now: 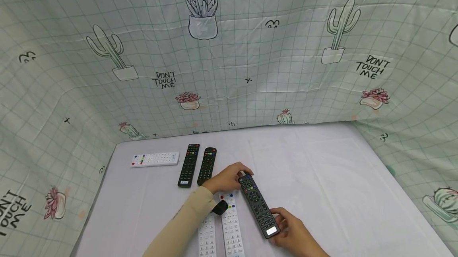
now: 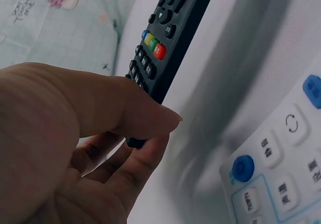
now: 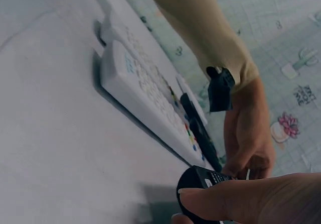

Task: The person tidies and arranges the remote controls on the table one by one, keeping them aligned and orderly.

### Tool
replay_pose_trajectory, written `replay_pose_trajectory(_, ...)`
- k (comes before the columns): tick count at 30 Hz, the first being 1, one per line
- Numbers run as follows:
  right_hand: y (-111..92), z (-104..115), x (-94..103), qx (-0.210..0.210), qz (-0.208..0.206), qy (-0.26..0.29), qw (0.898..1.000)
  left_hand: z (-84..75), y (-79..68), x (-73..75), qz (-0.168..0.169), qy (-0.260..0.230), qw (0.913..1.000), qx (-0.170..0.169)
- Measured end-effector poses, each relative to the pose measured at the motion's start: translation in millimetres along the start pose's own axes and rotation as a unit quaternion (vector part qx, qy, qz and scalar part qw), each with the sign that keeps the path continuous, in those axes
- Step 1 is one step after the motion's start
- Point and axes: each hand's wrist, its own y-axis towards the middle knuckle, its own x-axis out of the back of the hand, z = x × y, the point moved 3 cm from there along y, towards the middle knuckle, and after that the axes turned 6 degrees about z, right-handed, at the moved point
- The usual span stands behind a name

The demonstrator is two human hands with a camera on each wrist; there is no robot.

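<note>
A black remote control [image 1: 258,205] is held at both ends, slanting with its button face up. My left hand [image 1: 226,178] pinches the far end, beside the coloured buttons; the left wrist view shows the thumb [image 2: 145,111] on one side and fingers beneath. At the near end, by a white label, my right hand [image 1: 294,234] grips the remote, and its thumb [image 3: 225,200] lies across that end in the right wrist view. Just left of it lies a white remote [image 1: 232,231]. A second white remote [image 1: 206,237], partly covered by the left sleeve, lies alongside.
Farther back on the white table [image 1: 322,177] lie two black remotes [image 1: 189,165], side by side, and a white remote [image 1: 154,159] turned sideways. A cactus-print cloth [image 1: 250,58] hangs round the back and sides. A small dark device [image 1: 220,207] sits on the left wrist.
</note>
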Motion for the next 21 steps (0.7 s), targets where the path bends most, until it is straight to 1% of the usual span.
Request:
replay_pose_trajectory(2,0,-2,-3.1,0.002,0.009,0.003,1.0,-0.8,0.4,-2.0,0.006,0.006,0.9999,-0.007)
replay_pose_trajectory(5,0,-3,-7.6,-0.011,0.021,0.015,1.0,-1.8,0.6,-4.1,0.013,0.013,0.9998,-0.012)
replay_pose_trajectory(11,-1,-5,-14.0,-0.04,0.03,0.017,0.999,-2.8,2.4,-8.4,0.027,0.035,0.999,-0.006)
replay_pose_trajectory(13,-1,-5,-15.1,-0.041,0.032,0.013,0.999,-2.6,3.1,-10.1,0.032,0.041,0.9986,-0.002)
replay_pose_trajectory(16,-3,-5,-16.2,-0.03,0.039,0.009,0.999,-1.4,4.8,-13.0,0.039,0.053,0.9978,-0.001)
replay_pose_trajectory(18,-3,-5,-17.4,-0.024,0.045,0.006,0.999,-1.5,5.5,-14.7,0.044,0.059,0.9973,-0.004)
replay_pose_trajectory(21,-4,-6,-19.2,-0.025,0.051,0.014,0.998,-2.2,6.4,-17.3,0.051,0.074,0.9959,-0.012)
